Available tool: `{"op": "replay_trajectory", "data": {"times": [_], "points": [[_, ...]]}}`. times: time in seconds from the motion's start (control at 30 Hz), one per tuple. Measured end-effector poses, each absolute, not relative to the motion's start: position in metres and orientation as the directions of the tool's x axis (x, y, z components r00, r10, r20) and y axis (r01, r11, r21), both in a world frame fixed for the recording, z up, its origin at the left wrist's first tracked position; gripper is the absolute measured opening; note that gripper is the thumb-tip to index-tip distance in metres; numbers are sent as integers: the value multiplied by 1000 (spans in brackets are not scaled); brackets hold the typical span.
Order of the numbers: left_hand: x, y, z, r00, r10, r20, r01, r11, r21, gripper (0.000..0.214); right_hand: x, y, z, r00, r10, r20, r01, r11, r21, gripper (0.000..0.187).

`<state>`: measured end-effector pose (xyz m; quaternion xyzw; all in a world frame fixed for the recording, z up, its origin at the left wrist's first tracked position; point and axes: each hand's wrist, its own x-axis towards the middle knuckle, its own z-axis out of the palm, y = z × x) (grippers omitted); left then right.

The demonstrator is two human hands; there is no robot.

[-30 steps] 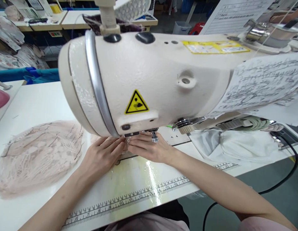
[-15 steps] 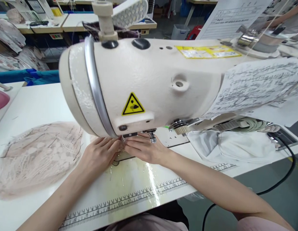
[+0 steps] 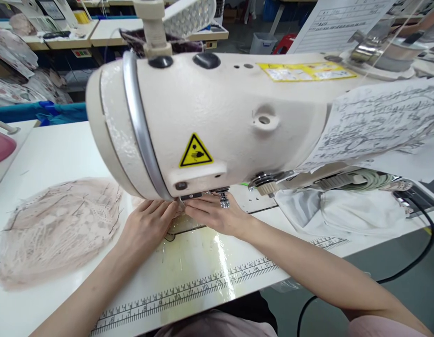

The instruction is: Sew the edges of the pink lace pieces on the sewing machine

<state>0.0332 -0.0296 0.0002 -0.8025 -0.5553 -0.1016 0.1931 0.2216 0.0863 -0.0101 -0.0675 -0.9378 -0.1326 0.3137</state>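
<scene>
Both hands meet under the head of a white sewing machine (image 3: pixel 224 117), close to its presser foot (image 3: pixel 182 202). My left hand (image 3: pixel 148 222) lies left of the foot, fingers together and bent onto pale pink lace fabric (image 3: pixel 137 201). Only a little of that fabric shows; the machine head and my fingers cover the rest. On the foot's right side, my right hand (image 3: pixel 219 215) presses its closed-up fingers on the work by the needle plate (image 3: pixel 189 224). Its fingertips are partly hidden. A pile of pale pink lace pieces (image 3: pixel 62 229) rests left of my left hand.
White cloth pieces (image 3: pixel 360 210) and a green cord coil (image 3: pixel 369 180) lie on the right of the table. A printed ruler (image 3: pixel 189 295) runs along the front edge. Written sheets (image 3: pixel 381 121) hang on the machine arm. A black cable (image 3: pixel 409 267) loops at the right.
The view has shifted slightly. Both hands stay beside the presser foot, with my right hand's fingertips a little farther from the left hand's. The lace pile lies as before.
</scene>
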Motion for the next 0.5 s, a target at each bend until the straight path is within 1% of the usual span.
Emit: {"op": "replay_trajectory", "data": {"times": [0.13, 0.23, 0.37, 0.5], "points": [[34, -31, -2, 334, 875, 349, 941, -289, -177, 26, 224, 85, -14, -808, 110, 579, 285, 933, 221, 15], [35, -32, -2, 353, 872, 339, 933, -299, -202, 32, 225, 87, -17, -808, 106, 580, 291, 928, 235, 19], [36, -33, -1, 383, 864, 327, 917, -313, -248, 35, 229, 91, -18, -846, 88, 525, 256, 932, 256, 28], [38, -32, 0, 384, 850, 360, 918, -310, -247, 32, 229, 93, -21, -841, 113, 529, 265, 938, 222, 29]]}}
